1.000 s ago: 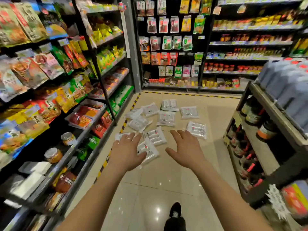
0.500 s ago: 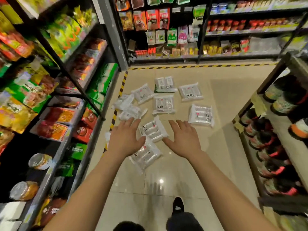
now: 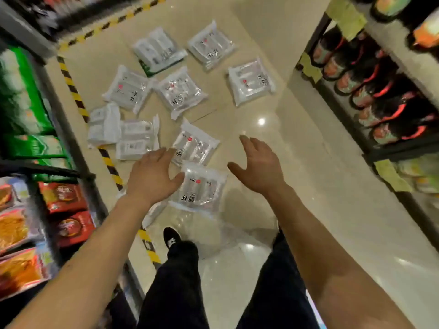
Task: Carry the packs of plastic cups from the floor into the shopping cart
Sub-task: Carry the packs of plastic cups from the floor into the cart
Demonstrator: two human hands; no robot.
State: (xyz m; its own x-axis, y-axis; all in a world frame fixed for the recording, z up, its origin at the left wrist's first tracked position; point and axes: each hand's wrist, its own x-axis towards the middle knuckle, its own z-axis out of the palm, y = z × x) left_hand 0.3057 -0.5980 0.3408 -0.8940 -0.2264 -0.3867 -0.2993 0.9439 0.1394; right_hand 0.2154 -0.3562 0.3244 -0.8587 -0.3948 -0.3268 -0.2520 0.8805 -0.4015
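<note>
Judging by the scatter, little is done: clear plastic packs of white cups (image 3: 180, 93) lie across the beige tiled floor (image 3: 297, 162). The left hand (image 3: 152, 176) and right hand (image 3: 259, 167), fingers spread and empty, flank the nearest pack (image 3: 199, 188); no cart is visible.

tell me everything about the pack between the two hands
The pack is a squarish bag of clear plastic with rows of cups inside, a red mark and dark print on top. It lies flat on the beige floor, its far edge meeting another pack. The thumb of the left hand overlaps its left edge; contact is unclear.
</note>
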